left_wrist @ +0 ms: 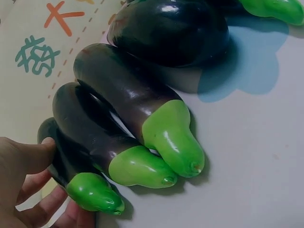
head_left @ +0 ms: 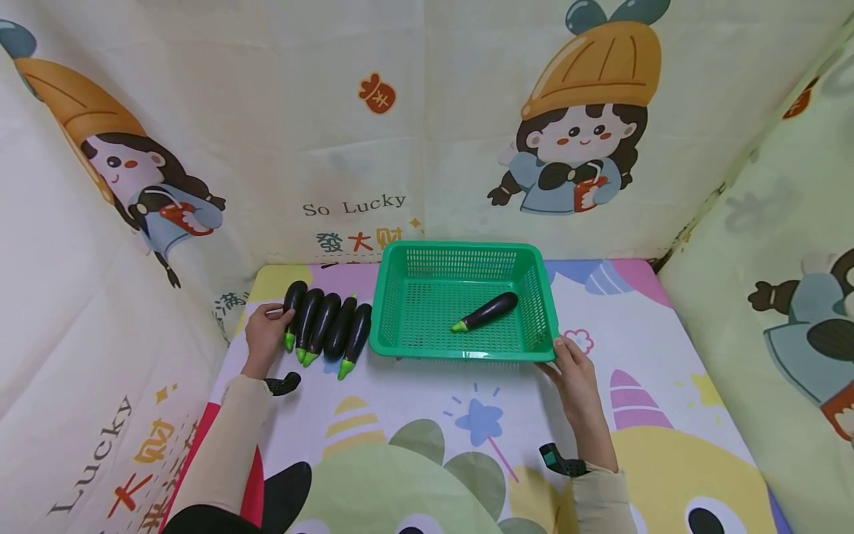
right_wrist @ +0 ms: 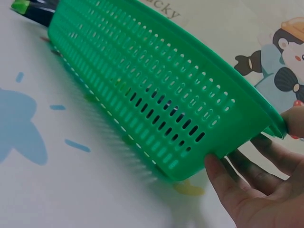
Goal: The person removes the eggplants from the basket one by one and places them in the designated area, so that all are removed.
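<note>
Several toy eggplants lie side by side in a row on the left of the table. My left hand (head_left: 265, 335) is at the outermost eggplant (head_left: 295, 298). In the left wrist view its thumb (left_wrist: 42, 153) rests on that eggplant's dark body, and the other fingers reach round the far side. A green plastic basket (head_left: 543, 293) stands right of the row, with one eggplant (head_left: 490, 311) lying inside. My right hand (head_left: 575, 378) grips the basket's near right corner, thumb at the rim and fingers against the wall below, as the right wrist view shows.
A patterned cloth covers the table (head_left: 414, 404). Printed fabric walls (head_left: 460, 148) stand close behind and at both sides. The basket's back edge is near the rear wall. Each wrist carries a black strap-on device (head_left: 565, 463).
</note>
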`<state>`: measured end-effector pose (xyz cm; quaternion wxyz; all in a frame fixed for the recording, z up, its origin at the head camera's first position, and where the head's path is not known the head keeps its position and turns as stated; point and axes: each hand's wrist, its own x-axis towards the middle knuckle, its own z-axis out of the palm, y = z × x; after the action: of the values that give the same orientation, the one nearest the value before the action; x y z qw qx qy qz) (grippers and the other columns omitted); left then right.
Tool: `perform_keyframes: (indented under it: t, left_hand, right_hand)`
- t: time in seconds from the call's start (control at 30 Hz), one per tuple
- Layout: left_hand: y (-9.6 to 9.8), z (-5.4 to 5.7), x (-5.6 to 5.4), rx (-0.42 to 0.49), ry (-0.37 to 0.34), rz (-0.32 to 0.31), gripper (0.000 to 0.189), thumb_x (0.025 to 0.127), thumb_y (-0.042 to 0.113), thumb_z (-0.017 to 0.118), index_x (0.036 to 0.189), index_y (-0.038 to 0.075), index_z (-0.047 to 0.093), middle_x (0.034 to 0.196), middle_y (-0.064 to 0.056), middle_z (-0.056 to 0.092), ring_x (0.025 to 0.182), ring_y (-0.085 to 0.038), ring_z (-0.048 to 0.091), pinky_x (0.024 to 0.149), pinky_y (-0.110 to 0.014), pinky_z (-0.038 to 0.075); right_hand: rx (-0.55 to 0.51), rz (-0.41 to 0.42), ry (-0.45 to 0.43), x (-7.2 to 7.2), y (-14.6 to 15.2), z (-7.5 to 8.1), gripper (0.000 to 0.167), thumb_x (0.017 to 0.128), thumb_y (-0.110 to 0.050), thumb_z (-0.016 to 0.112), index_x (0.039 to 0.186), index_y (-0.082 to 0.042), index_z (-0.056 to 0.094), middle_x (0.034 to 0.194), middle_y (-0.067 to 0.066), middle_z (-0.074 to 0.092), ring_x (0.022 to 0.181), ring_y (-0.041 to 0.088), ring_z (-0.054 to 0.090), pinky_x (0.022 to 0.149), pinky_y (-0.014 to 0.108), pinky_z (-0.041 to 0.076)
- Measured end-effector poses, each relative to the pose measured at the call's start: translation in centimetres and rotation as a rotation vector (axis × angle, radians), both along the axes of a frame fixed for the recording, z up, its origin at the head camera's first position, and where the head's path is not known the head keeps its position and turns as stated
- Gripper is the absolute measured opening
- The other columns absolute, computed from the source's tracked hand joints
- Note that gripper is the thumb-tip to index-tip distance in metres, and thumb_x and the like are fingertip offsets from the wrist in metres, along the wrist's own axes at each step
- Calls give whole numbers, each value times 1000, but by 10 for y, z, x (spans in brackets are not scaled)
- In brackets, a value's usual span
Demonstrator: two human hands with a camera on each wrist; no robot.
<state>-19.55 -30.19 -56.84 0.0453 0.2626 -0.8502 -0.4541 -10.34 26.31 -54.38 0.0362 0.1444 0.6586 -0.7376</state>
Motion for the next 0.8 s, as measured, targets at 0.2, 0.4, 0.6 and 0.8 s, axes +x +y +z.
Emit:
perform_keyframes:
  t: [0.2, 0.4, 0.6, 0.8]
  left_hand:
    - [0, 1, 0, -39, -24, -35, 51, 102, 31, 65, 139, -3, 56, 135, -30, 65, 123, -42, 64, 87, -33, 50]
    - [0, 5, -2, -128, -83, -110, 62, 106, 41, 52, 143, -8, 47, 139, -35, 60, 127, -48, 59, 105, -56, 46]
    - [4, 12, -4, -284, -156, -149, 70, 107, 48, 42, 145, -10, 42, 136, -38, 53, 124, -56, 51, 103, -65, 43]
    - [16, 27, -6, -436, -129, -164, 70, 107, 48, 39, 148, -9, 38, 146, -40, 42, 133, -61, 39, 105, -75, 35]
  right_hand:
    - [23, 1, -5, -1, -1, 1, 61, 109, -45, 49, 155, -4, 45, 139, 2, 57, 118, 7, 62, 95, 21, 57]
    - [27, -2, -14, 0, -1, 1, 62, 109, -46, 49, 156, -5, 45, 138, -1, 59, 117, 6, 61, 95, 20, 57]
    - [29, -3, -20, -1, -1, 0, 62, 109, -46, 49, 155, -5, 45, 133, -6, 60, 117, 4, 62, 94, 20, 57]
    - [32, -1, -21, -1, -1, 0, 62, 109, -46, 49, 155, -5, 45, 136, -3, 58, 118, 5, 61, 95, 19, 57]
